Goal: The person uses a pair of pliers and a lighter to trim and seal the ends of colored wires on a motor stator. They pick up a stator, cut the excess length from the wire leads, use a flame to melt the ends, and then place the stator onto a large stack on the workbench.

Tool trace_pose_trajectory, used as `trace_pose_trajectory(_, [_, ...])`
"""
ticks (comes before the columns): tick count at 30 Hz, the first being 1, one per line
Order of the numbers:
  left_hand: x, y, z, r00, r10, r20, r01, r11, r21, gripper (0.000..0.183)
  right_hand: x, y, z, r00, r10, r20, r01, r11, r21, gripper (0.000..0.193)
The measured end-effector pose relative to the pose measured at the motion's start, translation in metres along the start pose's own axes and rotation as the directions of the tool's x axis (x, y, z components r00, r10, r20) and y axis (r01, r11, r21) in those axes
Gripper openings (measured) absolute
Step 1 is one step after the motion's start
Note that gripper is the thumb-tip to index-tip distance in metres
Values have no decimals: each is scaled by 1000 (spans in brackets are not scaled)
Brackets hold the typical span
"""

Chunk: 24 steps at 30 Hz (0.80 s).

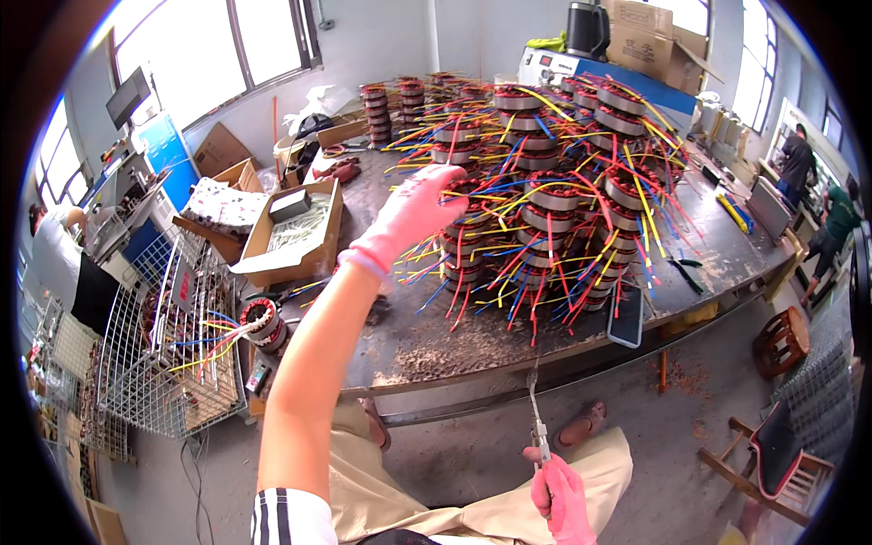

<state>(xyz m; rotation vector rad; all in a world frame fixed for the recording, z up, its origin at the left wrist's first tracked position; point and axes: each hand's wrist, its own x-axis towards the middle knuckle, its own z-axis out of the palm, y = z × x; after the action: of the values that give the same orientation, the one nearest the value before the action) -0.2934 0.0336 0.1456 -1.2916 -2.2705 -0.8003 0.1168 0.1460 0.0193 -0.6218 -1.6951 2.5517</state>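
Stacks of wire-wound motor stators (pixel 552 198), metal rings with red, yellow and blue leads, crowd the middle of the workbench (pixel 427 350). My left hand (pixel 416 216), in a pink glove, reaches out to the near left stack. Its thumb and fingers close around the edge of a stator (pixel 465 189) there; the fingertips are partly hidden among leads. Low over my lap, my right hand (pixel 565 501), also gloved in pink, grips a slim metal hand tool (pixel 540 434) with a thin tip pointing up toward the bench edge. Its exact kind cannot be made out.
A lone stator (pixel 263 324) sits at the bench's left edge beside a wire basket (pixel 173 336). An open cardboard box (pixel 295 227) holds small pale pieces. A phone (pixel 626 316) and pliers (pixel 687 272) lie to the right. A stool (pixel 781 343) and a chair (pixel 772 459) stand on the floor.
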Motion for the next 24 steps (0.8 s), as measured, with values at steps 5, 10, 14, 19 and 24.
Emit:
trace_pose_trajectory(5, [32, -26, 24, 955, -125, 268, 80, 982, 171, 103, -5, -1, -7, 998, 54, -18, -53, 997, 58, 46])
trace_pose_trajectory(10, [40, -15, 31, 949, -210, 235, 143, 951, 275, 107, 3, 21, -14, 994, -71, -82, 81, 988, 130, 36])
trace_pose_trajectory(14, [38, 4, 27, 944, -252, 212, 132, 879, 458, 102, 0, 16, -13, 994, -90, -65, 100, 979, 175, 36])
trace_pose_trajectory(19, [32, -14, 24, 932, -195, 306, 119, 961, 248, 106, -1, 15, -13, 996, -74, -52, 83, 979, 184, 35])
trace_pose_trajectory(24, [37, -25, 8, 876, -200, 440, 232, 972, -20, 95, 1, 18, -13, 997, -31, -75, 44, 981, 187, 36])
